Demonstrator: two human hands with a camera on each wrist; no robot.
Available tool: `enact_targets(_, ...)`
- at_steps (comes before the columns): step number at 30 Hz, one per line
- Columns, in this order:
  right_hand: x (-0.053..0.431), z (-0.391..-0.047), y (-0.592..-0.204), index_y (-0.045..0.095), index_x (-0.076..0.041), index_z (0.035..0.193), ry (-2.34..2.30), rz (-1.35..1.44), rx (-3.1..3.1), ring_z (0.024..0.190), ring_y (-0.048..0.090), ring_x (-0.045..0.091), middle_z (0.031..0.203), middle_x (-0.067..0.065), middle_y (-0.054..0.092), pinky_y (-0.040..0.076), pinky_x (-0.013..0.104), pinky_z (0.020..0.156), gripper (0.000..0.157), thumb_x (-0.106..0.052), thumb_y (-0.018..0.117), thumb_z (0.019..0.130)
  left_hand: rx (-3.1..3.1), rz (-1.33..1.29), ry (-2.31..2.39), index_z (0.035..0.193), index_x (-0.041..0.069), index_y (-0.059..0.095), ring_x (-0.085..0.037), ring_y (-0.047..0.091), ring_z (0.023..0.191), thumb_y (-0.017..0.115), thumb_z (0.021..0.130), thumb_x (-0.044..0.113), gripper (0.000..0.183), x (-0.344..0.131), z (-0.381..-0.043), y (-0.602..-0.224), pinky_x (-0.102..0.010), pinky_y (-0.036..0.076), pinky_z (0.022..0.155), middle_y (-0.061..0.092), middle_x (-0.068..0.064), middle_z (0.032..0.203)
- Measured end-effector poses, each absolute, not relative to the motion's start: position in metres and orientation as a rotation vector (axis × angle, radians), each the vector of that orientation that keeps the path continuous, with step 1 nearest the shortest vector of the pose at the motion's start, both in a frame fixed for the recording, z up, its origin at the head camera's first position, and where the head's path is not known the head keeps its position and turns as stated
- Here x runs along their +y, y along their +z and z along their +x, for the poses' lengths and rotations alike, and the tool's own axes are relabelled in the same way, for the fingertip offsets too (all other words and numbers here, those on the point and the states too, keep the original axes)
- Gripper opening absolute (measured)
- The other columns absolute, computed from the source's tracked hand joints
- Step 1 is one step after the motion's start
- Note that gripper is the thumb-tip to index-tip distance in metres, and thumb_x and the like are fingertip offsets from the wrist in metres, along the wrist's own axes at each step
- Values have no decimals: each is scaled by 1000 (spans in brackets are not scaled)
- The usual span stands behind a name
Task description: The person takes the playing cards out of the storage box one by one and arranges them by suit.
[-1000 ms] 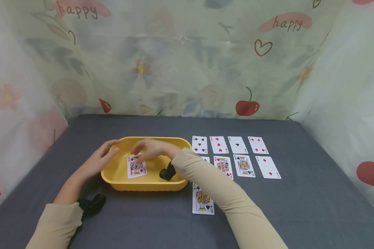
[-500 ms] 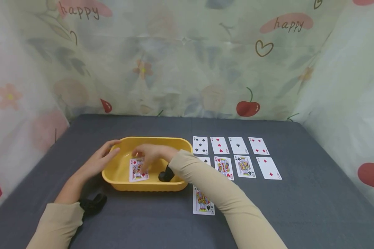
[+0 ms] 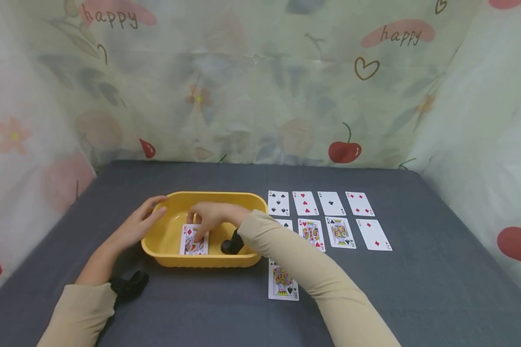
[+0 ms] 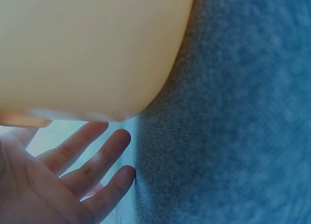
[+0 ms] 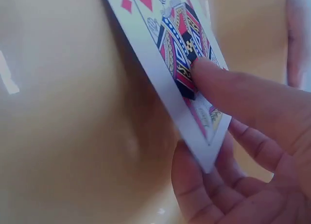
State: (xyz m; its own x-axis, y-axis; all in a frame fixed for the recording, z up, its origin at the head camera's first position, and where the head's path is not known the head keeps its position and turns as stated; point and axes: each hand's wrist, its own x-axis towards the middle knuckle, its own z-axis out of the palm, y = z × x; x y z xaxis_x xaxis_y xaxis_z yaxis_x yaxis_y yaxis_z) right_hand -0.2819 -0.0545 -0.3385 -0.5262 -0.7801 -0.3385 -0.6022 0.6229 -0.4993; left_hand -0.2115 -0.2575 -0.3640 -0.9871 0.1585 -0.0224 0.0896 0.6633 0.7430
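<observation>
A yellow plastic basin point(image 3: 217, 194) stands on the dark cloth. Inside it, my right hand point(image 3: 212, 216) pinches a diamond face playing card point(image 3: 193, 247), thumb on the printed side and fingers behind. In the right wrist view the card point(image 5: 182, 59) slants up between thumb and fingers, clear of the basin floor along one edge. My left hand point(image 3: 139, 222) is at the basin's left end, fingers along the rim. Seen from the left wrist, its fingers point(image 4: 92, 170) stretch out loosely beside the basin's outer wall point(image 4: 97, 54).
Right of the basin, playing cards lie face up in rows, among them a two of diamonds point(image 3: 374, 235) and a king of hearts point(image 3: 311, 234). A king of spades point(image 3: 283, 282) lies nearer, partly under the right sleeve point(image 3: 312, 270). A patterned curtain point(image 3: 252, 96) hangs behind the table.
My right hand has taken hold of the face card inside the basin, and the card has moved slightly right and nearer. The left hand stays at the rim.
</observation>
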Motion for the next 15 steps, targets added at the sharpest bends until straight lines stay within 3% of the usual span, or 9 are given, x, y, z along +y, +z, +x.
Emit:
enact_targets(6,-49,-280,-327,56,-8,111,-548,-1117,2222,89,56,10,110,8,62,48,17,71,25,-12,63,88,2784,219,1245,145,8,25,-38,45,120,35,100,41,57,-257,-210,-363,-50,41,96,33,-26,143)
enact_targets(15,-29,-277,-306,56,-6,119,-713,-1121,2179,91,62,14,111,13,64,54,25,75,28,-8,56,91,2792,224,1242,145,8,25,-39,46,119,35,100,41,56,-257,-211,-363,-49,42,95,35,-27,142)
